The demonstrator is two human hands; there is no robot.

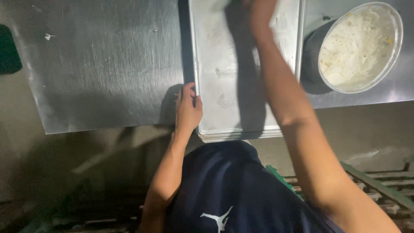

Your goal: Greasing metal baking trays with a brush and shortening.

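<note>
1. Steel, pale and scuffed, the baking tray (224,77) lies on the counter (108,64), its long side running from near to far and its near end reaching just past the counter's near edge.
2. On the tray's left rim near the near corner sits the left hand (188,107); its grip is closed on the rim, fingers curled over the edge.
3. Over the tray's far end reaches the right hand (258,11), its forearm stretched above the tray and casting a dark shadow down the tray's middle. Blur and the picture's top edge hide most of it, so I cannot tell whether its grip is apart or together.
4. Right of the tray, just beside its right rim, stands a round metal pot (390,60) filled with pale shredded food (353,45).
5. Left of the tray the counter is brushed metal with small specks.
6. Below the counter's near edge shows the person's dark blue clothing (224,185).
</note>
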